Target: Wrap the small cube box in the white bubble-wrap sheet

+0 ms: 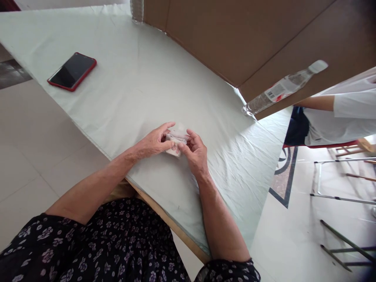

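Near the front edge of the table, both hands hold a small pale packet (174, 150) that looks wrapped in clear plastic. Pinkish marks show on its front face; its exact kind is too blurred to tell. My left hand (154, 141) grips the packet's left side, thumb in front and fingers behind. On the right side, the thumb of my right hand (196, 152) presses the front while its fingers curl around the back. A clear flap or film seems to stand up at the top, between the fingertips. Parts of the packet are hidden by the thumbs.
A phone (72, 71) in a red case lies at the left on the pale tablecloth (117, 78). A large cardboard box (211, 39) fills the far side, with a clear plastic bottle (282, 91) beside it. At the right, a person in a white sleeve (355, 105) sits near metal-framed stools (320, 178).
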A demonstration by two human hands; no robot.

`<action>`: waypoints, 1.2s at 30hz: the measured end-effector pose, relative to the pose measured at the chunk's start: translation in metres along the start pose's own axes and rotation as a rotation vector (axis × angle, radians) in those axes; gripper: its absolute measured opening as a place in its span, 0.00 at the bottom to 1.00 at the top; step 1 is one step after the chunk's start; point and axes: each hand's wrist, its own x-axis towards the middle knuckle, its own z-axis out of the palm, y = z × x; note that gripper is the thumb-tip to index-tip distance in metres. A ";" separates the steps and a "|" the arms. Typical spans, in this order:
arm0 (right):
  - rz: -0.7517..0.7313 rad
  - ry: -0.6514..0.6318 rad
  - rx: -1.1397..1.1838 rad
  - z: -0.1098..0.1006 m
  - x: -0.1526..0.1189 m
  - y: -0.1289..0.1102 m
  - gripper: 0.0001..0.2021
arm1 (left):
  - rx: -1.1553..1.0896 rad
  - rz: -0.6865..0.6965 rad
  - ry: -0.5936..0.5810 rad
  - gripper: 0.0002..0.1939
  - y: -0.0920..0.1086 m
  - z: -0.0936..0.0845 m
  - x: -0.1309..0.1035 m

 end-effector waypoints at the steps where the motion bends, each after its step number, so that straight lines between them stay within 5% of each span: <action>1: 0.004 0.006 0.010 0.000 0.001 -0.002 0.35 | 0.002 0.000 -0.002 0.43 0.000 0.000 0.000; 11: -0.060 0.036 0.003 0.005 0.045 -0.020 0.20 | 0.119 0.042 0.035 0.40 -0.001 -0.002 0.001; 19: -0.354 0.174 -0.423 0.012 0.009 -0.028 0.03 | 0.177 0.131 0.067 0.33 -0.009 -0.001 0.006; 28: -0.486 0.044 -0.583 0.007 -0.006 -0.020 0.05 | 0.302 0.177 0.092 0.29 -0.009 -0.001 0.006; 33: -0.469 0.168 -0.390 -0.003 -0.012 -0.015 0.06 | 0.276 0.177 0.124 0.30 -0.012 0.000 0.004; 36: -0.339 0.154 -0.301 -0.013 -0.008 -0.009 0.21 | 0.260 0.152 0.168 0.29 -0.012 -0.001 0.001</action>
